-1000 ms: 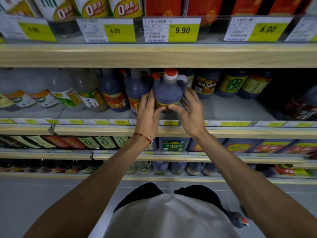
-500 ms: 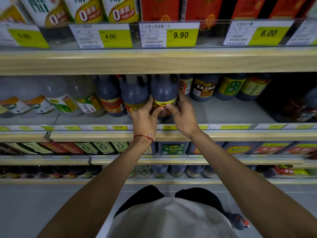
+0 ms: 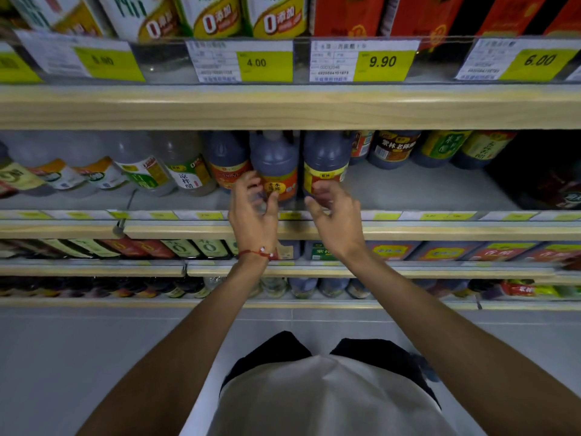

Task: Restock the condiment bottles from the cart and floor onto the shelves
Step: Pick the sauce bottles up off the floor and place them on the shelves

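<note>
The bottle stood upright on the shelf, near its front edge, the right-hand one in a row of three alike. It was dark plastic, bluish-grey at the shoulder, with a yellow band over an orange-red label round its lower half. The board above hid its cap. A second bottle stood just beside it on the left, with an orange label and a yellow round mark, and a third bottle stood left of that. Further left stood clear bottles with green and white labels. To the right the shelf was bare grey, with smaller dark bottles further back.

The left hand hung before the second bottle's label, fingers loosely curled with a gap between them and the thumb, gripping nothing. A red string circled that wrist. The right hand sat low before the bottle, fingers slack and apart, tips at the label's lower edge. Blur hid whether they touched it. Yellow price tags lined the board above.
</note>
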Motion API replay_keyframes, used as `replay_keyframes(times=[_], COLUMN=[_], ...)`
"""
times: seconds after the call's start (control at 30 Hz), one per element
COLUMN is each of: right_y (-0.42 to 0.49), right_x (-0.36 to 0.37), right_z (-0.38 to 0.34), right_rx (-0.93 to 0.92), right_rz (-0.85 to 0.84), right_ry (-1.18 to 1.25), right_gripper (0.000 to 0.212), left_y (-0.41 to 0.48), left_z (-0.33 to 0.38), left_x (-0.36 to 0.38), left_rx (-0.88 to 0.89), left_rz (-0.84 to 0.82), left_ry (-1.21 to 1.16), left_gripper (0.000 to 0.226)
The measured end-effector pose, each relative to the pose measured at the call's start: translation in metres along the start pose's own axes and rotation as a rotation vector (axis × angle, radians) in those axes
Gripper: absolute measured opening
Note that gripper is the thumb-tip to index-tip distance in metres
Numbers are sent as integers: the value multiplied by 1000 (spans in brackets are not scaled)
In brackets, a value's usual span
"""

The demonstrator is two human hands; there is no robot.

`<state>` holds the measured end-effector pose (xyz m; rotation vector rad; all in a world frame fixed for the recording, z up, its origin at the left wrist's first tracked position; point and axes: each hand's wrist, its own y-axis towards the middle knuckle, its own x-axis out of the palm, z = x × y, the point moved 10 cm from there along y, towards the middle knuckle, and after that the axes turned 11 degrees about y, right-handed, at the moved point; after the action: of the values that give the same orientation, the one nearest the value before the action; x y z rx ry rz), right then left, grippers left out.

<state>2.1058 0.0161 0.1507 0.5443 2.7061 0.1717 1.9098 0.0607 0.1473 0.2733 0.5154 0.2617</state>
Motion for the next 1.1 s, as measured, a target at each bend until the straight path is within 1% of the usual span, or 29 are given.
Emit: replay_keyframes(times=[0.03, 0.13, 0.2, 0.3, 0.4, 0.6, 0.8, 0.97, 1.03, 1.1], right_y=[0, 1, 3, 9, 13, 20, 24, 24, 24, 23], right_x=[10, 36, 48, 53, 55, 61, 66, 70, 70, 66], right_z=[0, -3, -4, -1, -2, -5, -4, 0, 2, 3], right_rx=[15, 51, 50, 19, -41, -72, -57, -28, -13, -9], right_rz=[-30, -96, -90, -31, -11, 5, -13, -49, -66, -67], right_ry=[-6, -8, -15, -66, -158, -152, -150, -99, -85, -56], right_gripper=[33, 52, 61, 59, 54, 54, 70, 76, 74, 65], left_y=[5, 20, 26, 33, 36, 39, 44, 47, 46, 44], left_z=[-4, -19, -26, -30, -36, -39, -44, -47, -45, -42], left_x=[-1, 8, 12, 14, 16, 17, 24, 27, 26, 25], left_rx=[9, -5, -18, -25, -44, -41, -96, -107, -104, -103], left_rz=[-10, -107, -141, -144, -147, -95, -100, -87, -89, -96], left_ry=[18, 46, 32, -4, -60, -40, -79, -72, -62, -65], left_gripper=[48, 57, 59, 54, 55, 54, 51, 54, 53, 47])
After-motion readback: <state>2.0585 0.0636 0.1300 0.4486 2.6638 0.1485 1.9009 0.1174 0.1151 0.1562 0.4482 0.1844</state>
